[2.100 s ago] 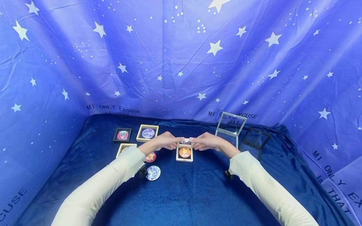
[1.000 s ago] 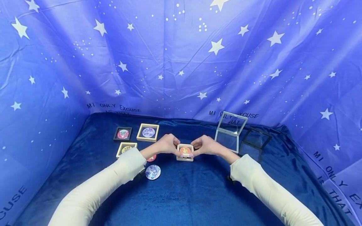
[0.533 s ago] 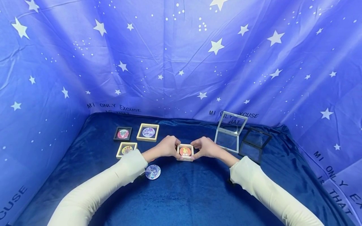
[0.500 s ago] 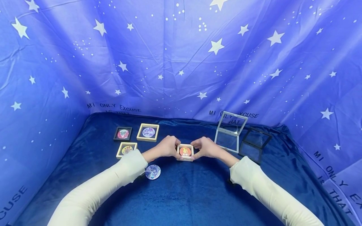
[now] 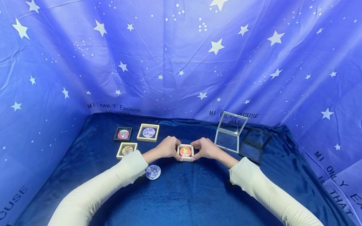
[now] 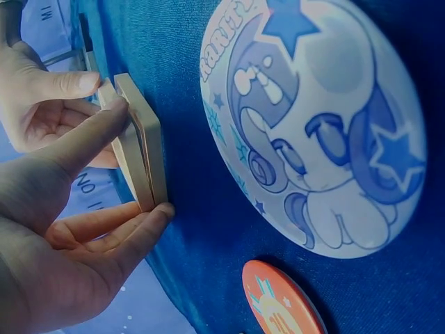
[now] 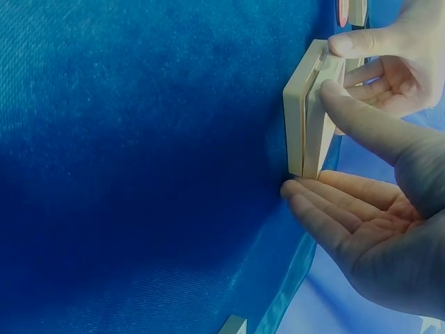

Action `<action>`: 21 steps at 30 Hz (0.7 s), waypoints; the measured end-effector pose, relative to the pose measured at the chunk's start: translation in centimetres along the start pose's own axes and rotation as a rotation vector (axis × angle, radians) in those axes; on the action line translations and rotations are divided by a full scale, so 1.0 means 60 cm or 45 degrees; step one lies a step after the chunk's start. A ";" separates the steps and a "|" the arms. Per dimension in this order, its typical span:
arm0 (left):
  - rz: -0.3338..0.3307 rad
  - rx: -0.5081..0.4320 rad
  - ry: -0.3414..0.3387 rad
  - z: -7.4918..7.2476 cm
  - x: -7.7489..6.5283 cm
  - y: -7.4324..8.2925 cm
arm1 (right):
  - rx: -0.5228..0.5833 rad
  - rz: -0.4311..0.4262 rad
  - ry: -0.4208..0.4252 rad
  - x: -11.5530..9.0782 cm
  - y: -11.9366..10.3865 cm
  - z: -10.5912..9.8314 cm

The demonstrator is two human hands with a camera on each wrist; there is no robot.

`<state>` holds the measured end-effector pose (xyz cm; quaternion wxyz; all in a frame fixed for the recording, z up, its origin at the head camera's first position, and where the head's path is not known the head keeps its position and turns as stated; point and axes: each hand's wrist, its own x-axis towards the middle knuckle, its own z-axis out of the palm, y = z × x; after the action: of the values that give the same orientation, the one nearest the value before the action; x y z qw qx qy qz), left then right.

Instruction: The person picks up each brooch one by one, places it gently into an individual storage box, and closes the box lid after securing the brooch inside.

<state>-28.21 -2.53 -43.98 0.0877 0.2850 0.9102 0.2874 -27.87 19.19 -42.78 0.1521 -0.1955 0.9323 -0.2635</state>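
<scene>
In the head view, a small cream-framed display case lies on the dark blue cloth, with an orange thumbs-up badge showing through its lid. The left hand grips its left side between thumb and fingers. From the right, the right hand holds the opposite side in the same way. Seen edge-on in the left wrist view, the case has its lid down, with a thin wedge-shaped gap between lid and base. The right wrist view shows the right thumb on the lid, fingers at the base edge.
Left of the hands lie a black case, a larger cream case and a smaller one, each with a badge. A pony badge and a red badge lie loose. At right stand grey and black cases with raised lids.
The raised lid of the small case has come down over the orange badge. Both hands have moved from the lid's top edge to the case's sides. Over the last half second little differs.
</scene>
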 end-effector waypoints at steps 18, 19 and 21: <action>-0.001 -0.003 0.035 0.005 -0.002 -0.001 | 0.004 -0.017 0.062 -0.003 -0.003 0.008; -0.003 0.000 0.037 0.006 -0.003 -0.001 | 0.002 -0.012 0.067 -0.003 -0.003 0.009; -0.008 0.001 0.035 0.009 -0.003 -0.002 | -0.004 -0.001 0.073 -0.004 -0.004 0.010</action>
<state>-27.92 -2.45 -44.47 0.0761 0.2782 0.9123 0.2907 -27.36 18.87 -43.10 0.1248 -0.1884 0.9367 -0.2674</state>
